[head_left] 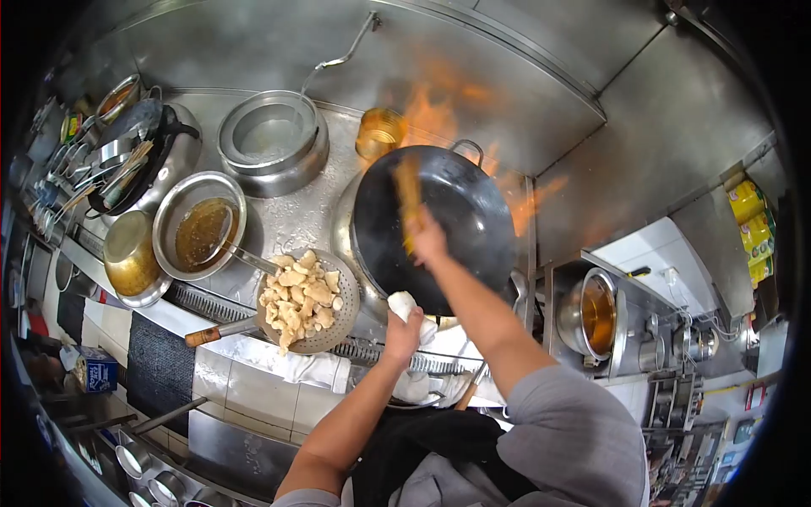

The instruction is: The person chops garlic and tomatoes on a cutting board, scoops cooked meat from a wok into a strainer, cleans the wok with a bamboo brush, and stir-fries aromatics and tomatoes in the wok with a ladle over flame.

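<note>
A black wok (473, 215) sits tilted over the burner, with orange flames behind it. My right hand (428, 240) is closed around a yellowish wok brush (407, 188), blurred by motion, over the wok's inside. At the near rim, my left hand (403, 338) grips a folded white cloth (402, 302); whether a wok handle is inside the cloth is hidden. To the left of the wok, a perforated skimmer (339, 331) with a wooden handle carries pale fried pieces (297, 296). A ladle handle (253, 258) reaches from a metal bowl (163, 238) of brown liquid to the skimmer's edge.
A large pot (291, 173) stands at the back under a bent tap (348, 57). Beside the flames is a golden tin (379, 133). On the right, a steel pot (573, 314) holds orange-brown liquid. An upturned bowl (129, 253) and a utensil-filled pot (179, 169) are at left.
</note>
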A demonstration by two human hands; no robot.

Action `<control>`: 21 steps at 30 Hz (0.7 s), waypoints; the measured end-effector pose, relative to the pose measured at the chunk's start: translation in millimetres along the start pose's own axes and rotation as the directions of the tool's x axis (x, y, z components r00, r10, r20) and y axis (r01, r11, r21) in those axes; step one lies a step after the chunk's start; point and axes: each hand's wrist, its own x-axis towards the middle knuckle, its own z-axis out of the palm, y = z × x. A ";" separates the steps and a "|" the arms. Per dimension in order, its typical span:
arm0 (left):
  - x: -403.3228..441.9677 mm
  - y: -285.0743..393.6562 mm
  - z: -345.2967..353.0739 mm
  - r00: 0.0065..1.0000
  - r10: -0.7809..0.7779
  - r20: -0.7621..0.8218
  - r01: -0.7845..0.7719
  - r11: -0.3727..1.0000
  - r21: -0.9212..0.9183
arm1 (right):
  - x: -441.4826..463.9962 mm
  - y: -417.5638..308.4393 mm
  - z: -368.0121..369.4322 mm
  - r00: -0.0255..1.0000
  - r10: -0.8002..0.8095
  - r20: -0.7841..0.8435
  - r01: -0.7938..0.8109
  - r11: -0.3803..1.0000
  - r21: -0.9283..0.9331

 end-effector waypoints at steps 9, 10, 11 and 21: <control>1.3 -4.6 -0.6 0.998 -0.050 -0.040 0.051 0.998 0.031 | 33.3 30.2 -231.3 0.834 0.018 -0.551 -0.362 0.773 -0.522; 1.0 -7.1 1.2 0.999 0.009 -0.041 -0.009 1.000 0.012 | 31.6 35.1 -210.3 0.822 -0.007 -0.570 -0.289 0.856 -0.428; 5.4 -5.5 -0.6 1.000 -0.020 -0.021 0.021 0.998 0.057 | 30.5 36.8 -176.2 0.901 0.049 -0.430 -0.232 0.894 -0.383; 5.3 9.4 -9.4 0.995 -0.065 0.081 0.058 0.995 0.082 | -14.0 84.7 -204.7 0.917 -0.121 0.379 0.394 0.419 -0.818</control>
